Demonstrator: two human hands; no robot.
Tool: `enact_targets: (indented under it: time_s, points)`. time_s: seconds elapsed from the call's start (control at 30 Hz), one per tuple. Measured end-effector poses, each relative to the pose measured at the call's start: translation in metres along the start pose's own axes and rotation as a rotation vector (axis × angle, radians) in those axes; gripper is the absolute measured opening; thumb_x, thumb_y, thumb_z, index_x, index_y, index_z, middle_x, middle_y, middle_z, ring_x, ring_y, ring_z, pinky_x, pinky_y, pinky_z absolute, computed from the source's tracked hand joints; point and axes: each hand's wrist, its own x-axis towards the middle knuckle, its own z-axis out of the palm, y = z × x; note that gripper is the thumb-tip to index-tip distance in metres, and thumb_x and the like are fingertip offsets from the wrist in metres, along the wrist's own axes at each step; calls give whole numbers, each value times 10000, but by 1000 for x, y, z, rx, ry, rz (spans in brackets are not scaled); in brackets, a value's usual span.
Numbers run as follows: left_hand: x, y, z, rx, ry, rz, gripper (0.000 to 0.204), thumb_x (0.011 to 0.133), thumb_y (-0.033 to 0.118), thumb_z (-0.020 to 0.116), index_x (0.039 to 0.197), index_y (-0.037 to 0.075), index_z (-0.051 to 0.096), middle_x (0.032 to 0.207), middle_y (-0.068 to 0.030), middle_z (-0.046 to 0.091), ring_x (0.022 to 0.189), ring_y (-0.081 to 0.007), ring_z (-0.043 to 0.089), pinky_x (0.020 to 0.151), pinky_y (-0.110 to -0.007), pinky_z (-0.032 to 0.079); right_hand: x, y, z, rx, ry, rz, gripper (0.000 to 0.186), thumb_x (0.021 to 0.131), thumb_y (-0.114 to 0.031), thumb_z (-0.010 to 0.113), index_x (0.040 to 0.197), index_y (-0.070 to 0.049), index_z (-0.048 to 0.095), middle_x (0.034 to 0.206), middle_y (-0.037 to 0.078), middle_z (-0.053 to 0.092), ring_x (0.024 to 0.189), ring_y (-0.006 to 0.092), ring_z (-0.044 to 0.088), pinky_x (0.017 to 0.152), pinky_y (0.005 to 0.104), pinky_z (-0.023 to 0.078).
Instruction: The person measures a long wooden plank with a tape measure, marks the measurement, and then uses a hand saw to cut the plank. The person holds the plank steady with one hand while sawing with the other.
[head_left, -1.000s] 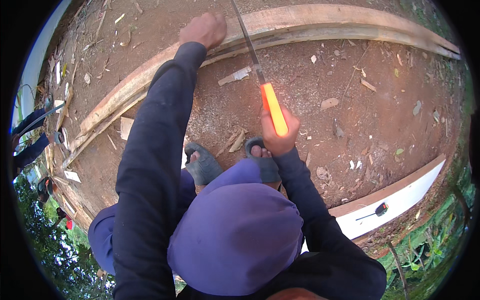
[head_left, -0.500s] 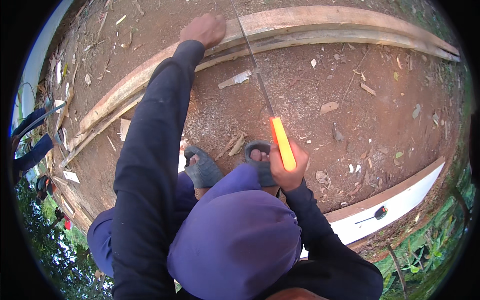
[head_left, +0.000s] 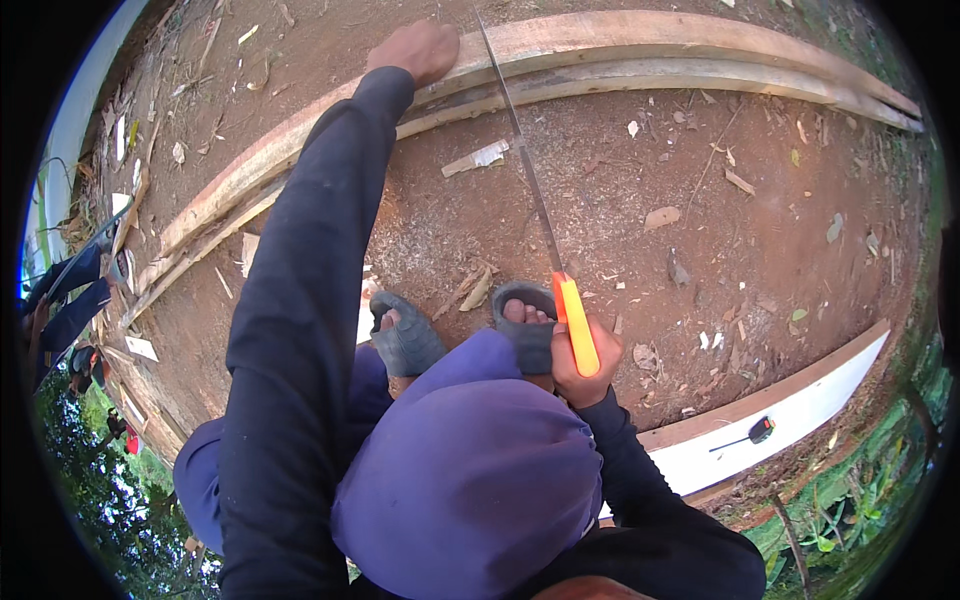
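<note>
A hand saw with an orange-and-yellow handle is gripped in my right hand, closed around the handle beside my right foot. Its long thin blade runs away from me and crosses a long wooden beam. Just left of the blade, my left hand is closed over the beam's far edge, its fingertips hidden. A second length of timber lies along the beam's near side. Pale sawdust is scattered on the soil below the blade.
Both my feet, in dark sandals, stand close to the timber. A white board with a tape measure on it lies at the right. Wood scraps and leaves dot the soil. Another person's legs show at the far left.
My right hand has drawn the saw back toward me and slightly right, so the handle sits lower. My left hand stays on the beam.
</note>
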Motion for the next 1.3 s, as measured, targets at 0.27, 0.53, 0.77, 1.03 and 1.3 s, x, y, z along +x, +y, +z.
enact_targets:
  time_s: [0.27,0.53,0.77,1.03,1.3]
  points:
    - [40,-33,18,66,-78,155,622,985,416,331,1283,-38,633,1348,-304,596,1271,-478,559,1092,-508,412,142,-9,85,19,-4,-81,169,810,-69,662,699,-14,548,551,147,549,484,230,604,485,383,455]
    - [1,-5,12,10,34,38,493,993,367,343,1115,19,671,1180,-337,645,1141,-517,595,1012,-553,452,62,-14,32,-36,-14,22,56,798,-26,666,764,5,636,572,109,589,508,167,631,481,340,473]
    - [-38,16,-2,103,48,-5,481,991,320,338,1059,12,701,1166,-252,691,1093,-484,640,961,-546,500,94,-33,42,-16,-46,51,121,824,-54,665,749,15,599,588,156,575,487,197,573,492,389,446]
    - [-45,26,8,172,210,112,393,983,268,397,996,55,726,1028,-230,732,963,-444,698,872,-532,548,113,-41,40,-63,-69,57,98,824,-45,655,764,15,607,612,179,602,536,225,639,524,385,474]
    - [-54,5,28,265,423,183,255,951,243,473,884,75,653,856,-197,715,809,-432,701,693,-562,559,8,-44,-18,-17,-57,59,108,839,19,606,893,80,676,723,139,693,690,159,708,659,299,556]
